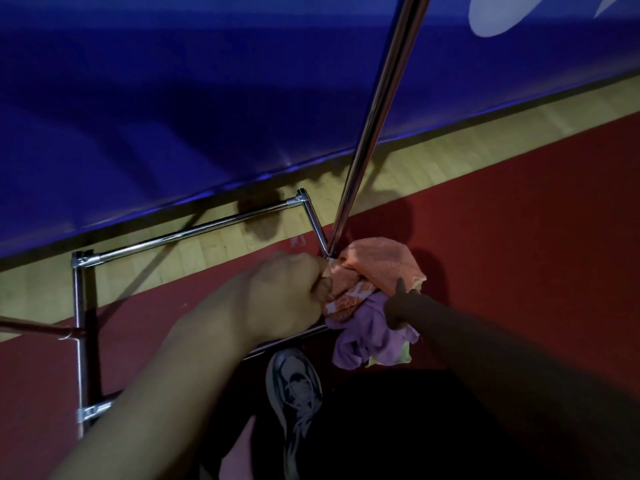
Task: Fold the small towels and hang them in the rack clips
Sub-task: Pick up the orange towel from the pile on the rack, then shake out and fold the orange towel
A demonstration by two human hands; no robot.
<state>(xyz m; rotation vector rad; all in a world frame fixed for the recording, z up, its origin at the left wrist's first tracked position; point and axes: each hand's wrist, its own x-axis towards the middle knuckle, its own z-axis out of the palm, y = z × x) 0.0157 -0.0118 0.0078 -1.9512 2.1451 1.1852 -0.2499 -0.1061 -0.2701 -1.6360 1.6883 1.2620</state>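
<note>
A heap of small towels lies on the red floor beside the rack's upright pole (377, 109). An orange towel (377, 263) is on top, with a purple towel (363, 337) below it and a sliver of yellow cloth at the heap's right edge. My left hand (291, 292) is closed on the orange towel's left edge, close to the foot of the pole. My right hand (398, 306) is dark and in shadow; it presses into the heap where orange meets purple, thumb up. No rack clips are in view.
The chrome rack base (194, 233) forms a rectangle of tubes on the floor at left. A blue padded barrier (207, 98) runs behind it above a strip of wooden floor. My shoe (294, 386) and dark trouser leg are just below the towels.
</note>
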